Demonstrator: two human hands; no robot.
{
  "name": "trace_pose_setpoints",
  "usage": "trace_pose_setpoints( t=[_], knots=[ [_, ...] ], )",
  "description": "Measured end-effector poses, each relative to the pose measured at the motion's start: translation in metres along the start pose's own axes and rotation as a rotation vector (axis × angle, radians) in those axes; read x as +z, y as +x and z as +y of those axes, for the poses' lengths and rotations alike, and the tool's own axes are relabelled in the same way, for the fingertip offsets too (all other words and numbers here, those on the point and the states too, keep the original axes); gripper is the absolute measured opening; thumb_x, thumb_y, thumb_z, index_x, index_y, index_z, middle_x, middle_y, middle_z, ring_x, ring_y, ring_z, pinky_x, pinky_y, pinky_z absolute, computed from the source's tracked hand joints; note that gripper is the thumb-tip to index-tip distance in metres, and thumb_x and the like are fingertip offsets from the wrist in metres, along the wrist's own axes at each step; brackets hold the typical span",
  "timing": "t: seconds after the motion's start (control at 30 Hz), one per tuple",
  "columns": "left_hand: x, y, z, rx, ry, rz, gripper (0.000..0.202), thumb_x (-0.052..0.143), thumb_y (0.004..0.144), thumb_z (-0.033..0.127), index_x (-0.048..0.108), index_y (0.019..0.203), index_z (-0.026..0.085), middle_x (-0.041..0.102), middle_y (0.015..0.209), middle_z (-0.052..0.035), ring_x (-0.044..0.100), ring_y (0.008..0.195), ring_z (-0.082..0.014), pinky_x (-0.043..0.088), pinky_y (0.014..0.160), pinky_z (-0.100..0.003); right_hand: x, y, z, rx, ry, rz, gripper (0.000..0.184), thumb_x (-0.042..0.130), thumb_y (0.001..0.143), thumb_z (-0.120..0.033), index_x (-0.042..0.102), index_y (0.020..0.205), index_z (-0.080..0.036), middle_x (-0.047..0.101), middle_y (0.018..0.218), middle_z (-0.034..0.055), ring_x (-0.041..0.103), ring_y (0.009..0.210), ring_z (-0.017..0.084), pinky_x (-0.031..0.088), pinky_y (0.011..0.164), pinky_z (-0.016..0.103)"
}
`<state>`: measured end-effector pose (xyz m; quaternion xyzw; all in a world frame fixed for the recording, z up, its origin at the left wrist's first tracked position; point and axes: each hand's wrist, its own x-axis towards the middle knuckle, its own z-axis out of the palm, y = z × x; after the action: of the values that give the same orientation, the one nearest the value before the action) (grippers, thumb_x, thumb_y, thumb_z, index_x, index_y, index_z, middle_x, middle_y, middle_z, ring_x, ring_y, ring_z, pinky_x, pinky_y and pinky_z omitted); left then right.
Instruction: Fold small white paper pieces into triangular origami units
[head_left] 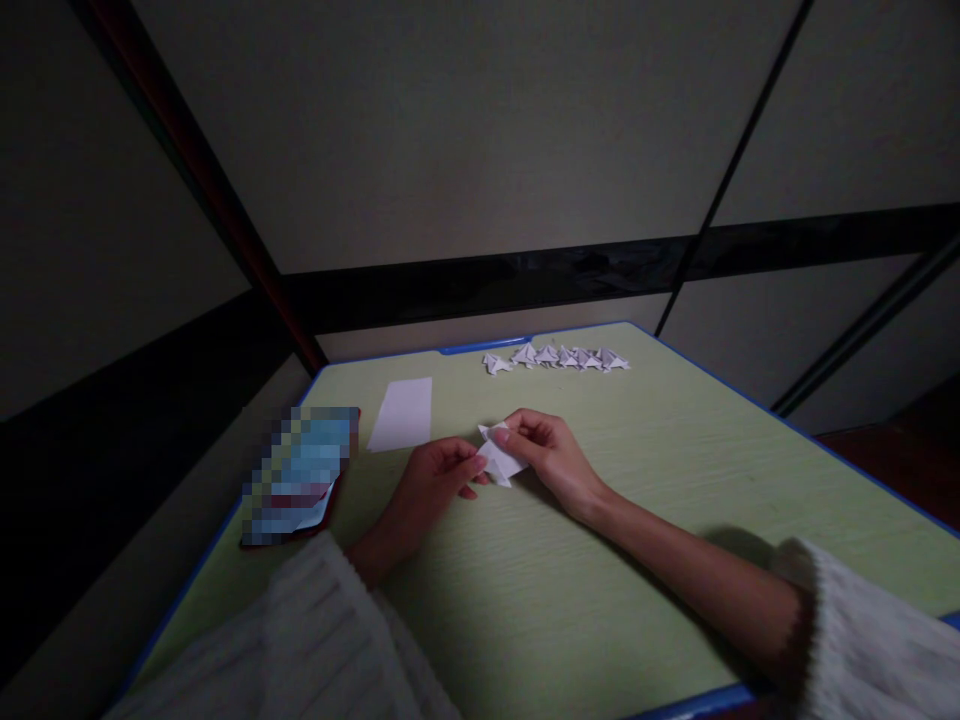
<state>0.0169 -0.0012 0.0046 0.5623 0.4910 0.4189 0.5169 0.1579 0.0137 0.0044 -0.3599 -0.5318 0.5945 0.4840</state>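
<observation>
A small white folded paper piece [501,460] is held between both hands just above the green table [675,480]. My left hand [427,490] pinches its left edge with thumb and fingers. My right hand [547,450] grips its upper right side, fingers curled over the top. Both wrists come out of white knitted sleeves, and both forearms lie low over the table.
A flat white paper sheet [402,414] lies to the left of the hands. A row of several small folded white paper figures [559,357] stands along the far edge. A blurred phone-like object in a red case [300,478] lies at the left edge. Walls close behind.
</observation>
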Motion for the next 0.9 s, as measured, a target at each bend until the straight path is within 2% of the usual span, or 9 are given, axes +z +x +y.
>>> trace_pose_setpoints(
  t=[0.13, 0.23, 0.37, 0.53, 0.63, 0.73, 0.9],
  knots=[
    [0.0032, -0.0043, 0.0062, 0.052, -0.007, 0.136, 0.011, 0.056, 0.061, 0.021, 0.055, 0.053, 0.014, 0.056, 0.051, 0.0027, 0.050, 0.049, -0.0080, 0.041, 0.045, -0.017, 0.0060, -0.0013, 0.0017, -0.020, 0.066, 0.003, 0.038, 0.072, 0.043, -0.018, 0.046, 0.070, -0.016, 0.056, 0.059, -0.0041, 0.049, 0.050, 0.008, 0.035, 0.048, 0.019],
    [0.0047, -0.0062, 0.0085, 0.063, -0.018, 0.151, 0.010, 0.057, 0.060, 0.021, 0.056, 0.052, 0.014, 0.057, 0.052, 0.0019, 0.051, 0.050, -0.0088, 0.042, 0.045, -0.017, 0.0074, -0.0014, 0.0043, -0.030, 0.147, 0.051, 0.038, 0.071, 0.044, -0.018, 0.045, 0.071, -0.017, 0.056, 0.056, -0.0049, 0.049, 0.047, 0.007, 0.035, 0.047, 0.019],
    [0.0044, -0.0061, 0.0078, 0.006, -0.101, 0.146, 0.010, 0.061, 0.056, 0.021, 0.055, 0.052, 0.014, 0.057, 0.053, 0.0017, 0.052, 0.053, -0.0093, 0.044, 0.049, -0.019, 0.0052, -0.0005, 0.0055, -0.036, 0.179, 0.088, 0.032, 0.070, 0.045, -0.018, 0.047, 0.068, -0.015, 0.056, 0.054, -0.0042, 0.047, 0.045, 0.006, 0.034, 0.045, 0.019],
    [0.0021, -0.0035, 0.0054, -0.027, -0.332, 0.145, 0.021, 0.062, 0.057, 0.024, 0.058, 0.075, 0.015, 0.061, 0.070, -0.0004, 0.054, 0.061, -0.0112, 0.046, 0.050, -0.021, 0.0036, -0.0003, 0.0042, 0.063, 0.116, 0.002, 0.027, 0.070, 0.043, -0.015, 0.049, 0.061, -0.013, 0.055, 0.052, -0.0045, 0.045, 0.044, 0.005, 0.032, 0.044, 0.017],
    [0.0023, -0.0030, 0.0059, -0.030, -0.260, 0.137, 0.016, 0.062, 0.058, 0.023, 0.060, 0.069, 0.012, 0.061, 0.060, -0.0004, 0.053, 0.056, -0.0098, 0.044, 0.051, -0.019, 0.0041, -0.0005, 0.0043, 0.092, 0.056, -0.048, 0.025, 0.069, 0.044, -0.013, 0.049, 0.058, -0.013, 0.054, 0.052, -0.0043, 0.046, 0.045, 0.005, 0.033, 0.046, 0.018],
    [0.0032, -0.0039, 0.0080, -0.022, -0.134, 0.192, 0.010, 0.065, 0.054, 0.019, 0.059, 0.056, 0.011, 0.057, 0.049, 0.0021, 0.051, 0.050, -0.0082, 0.042, 0.051, -0.018, 0.0045, -0.0006, 0.0048, 0.048, -0.011, -0.014, 0.021, 0.067, 0.046, -0.012, 0.050, 0.058, -0.012, 0.051, 0.048, -0.0054, 0.042, 0.042, 0.004, 0.030, 0.043, 0.017],
    [0.0028, -0.0057, 0.0098, -0.013, -0.172, 0.224, 0.013, 0.067, 0.050, 0.016, 0.059, 0.057, 0.011, 0.056, 0.048, 0.0047, 0.052, 0.050, -0.0082, 0.042, 0.052, -0.018, 0.0051, -0.0003, 0.0050, -0.012, -0.051, 0.043, 0.017, 0.065, 0.050, -0.012, 0.052, 0.060, -0.012, 0.047, 0.043, -0.0069, 0.039, 0.038, 0.003, 0.028, 0.039, 0.016]
  ],
)
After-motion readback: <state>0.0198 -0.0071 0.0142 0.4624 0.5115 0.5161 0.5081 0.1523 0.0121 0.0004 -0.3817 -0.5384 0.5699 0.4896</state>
